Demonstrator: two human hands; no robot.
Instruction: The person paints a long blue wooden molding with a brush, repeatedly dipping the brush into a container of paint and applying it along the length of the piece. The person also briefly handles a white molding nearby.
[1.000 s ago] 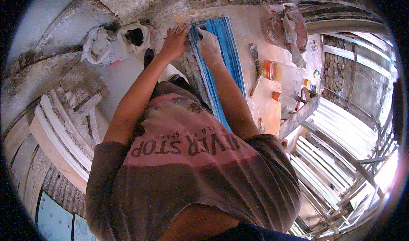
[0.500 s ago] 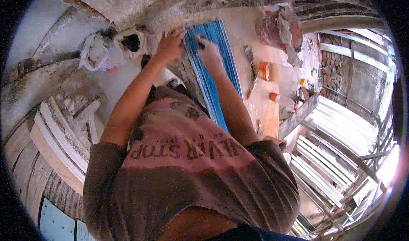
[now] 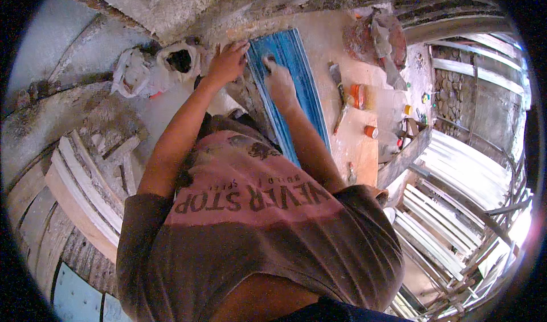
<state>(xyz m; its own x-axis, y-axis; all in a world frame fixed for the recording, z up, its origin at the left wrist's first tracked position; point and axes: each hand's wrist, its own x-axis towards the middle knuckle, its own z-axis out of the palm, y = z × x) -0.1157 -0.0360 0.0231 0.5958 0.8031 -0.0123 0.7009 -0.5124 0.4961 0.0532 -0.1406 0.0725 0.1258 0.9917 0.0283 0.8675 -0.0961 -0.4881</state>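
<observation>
Blue board (image 3: 299, 60) lies under the fingers of both hands, with its long side running from the fingertips back toward the person's body. The left hand (image 3: 227, 65) has its fingers loose and a little spread; their tips rest at the left edge of the board, near its far end, and they grasp nothing. The right hand (image 3: 279, 85) is on the face of the board, just to the right of the left fingers and slightly nearer to the body. Its fingers are bent and closed on a small dark piece (image 3: 266, 64), of which I cannot tell the kind.

To the right of the right fingers, apart from the board, lies a scraper (image 3: 336, 74), and nearer to the body than this, a stick (image 3: 341, 118). Farther right of these fingers is a bottle (image 3: 358, 97) with orange on its end; I cannot tell whether it stands or lies. Well to the left of the left fingers are two pale sacks (image 3: 181, 60), side by side, their mouths open.
</observation>
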